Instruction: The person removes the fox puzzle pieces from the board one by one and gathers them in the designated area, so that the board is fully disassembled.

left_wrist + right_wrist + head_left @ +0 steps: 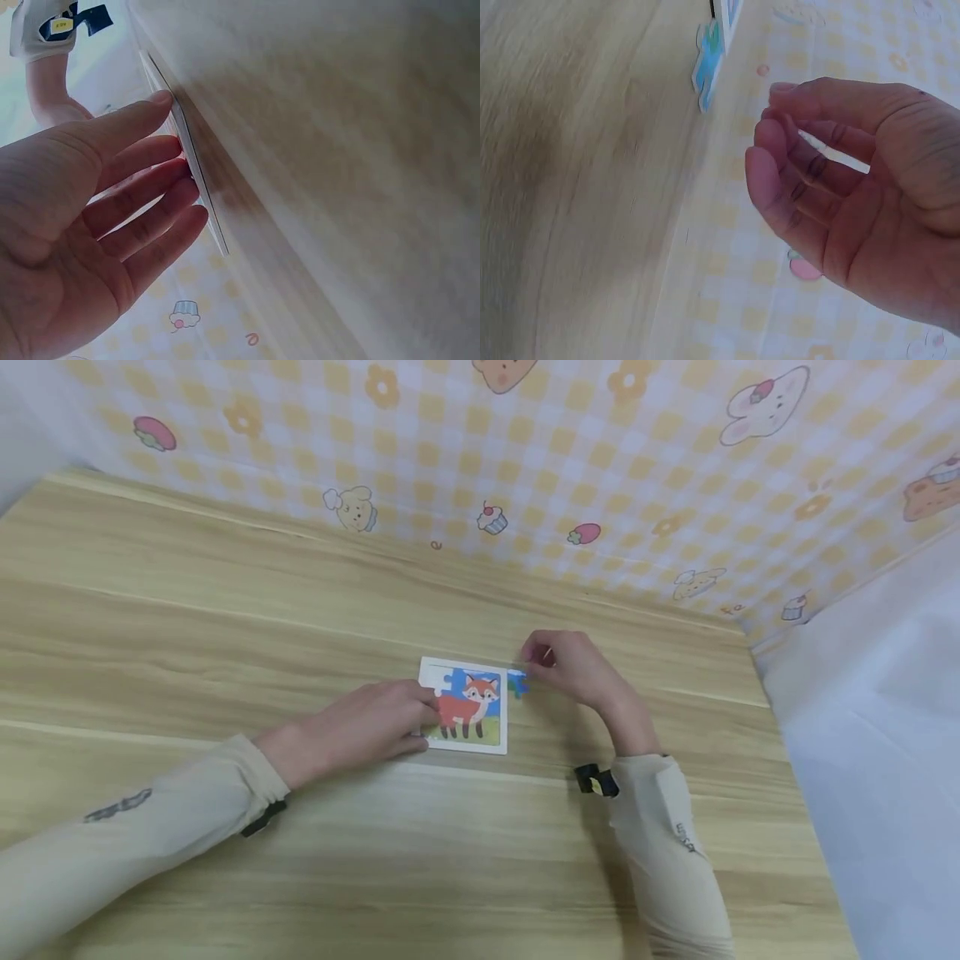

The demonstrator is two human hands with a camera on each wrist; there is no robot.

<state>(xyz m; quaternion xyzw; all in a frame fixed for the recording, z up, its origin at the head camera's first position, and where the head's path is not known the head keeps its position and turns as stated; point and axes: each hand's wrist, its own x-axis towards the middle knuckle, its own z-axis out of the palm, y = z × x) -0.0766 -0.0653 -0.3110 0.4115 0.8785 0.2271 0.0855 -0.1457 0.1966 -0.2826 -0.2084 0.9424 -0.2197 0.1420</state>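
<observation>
2 hands [367, 722] [577, 667], fox puzzle [470, 708] between

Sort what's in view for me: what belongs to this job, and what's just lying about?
In the job:
Fox puzzle, gap at its upper left
White frame around it
Loose blue-green piece beside the frame's right edge
Left hand, touching the frame's left side
Right hand, near the loose piece

Just surroundings:
Wooden table
Checked backdrop behind it
Black gear at the right wrist

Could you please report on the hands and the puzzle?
Left hand on fox puzzle, covering part of its left side. Right hand curled near loose blue-green piece, nothing visibly held. Puzzle's upper-left unfilled.
</observation>
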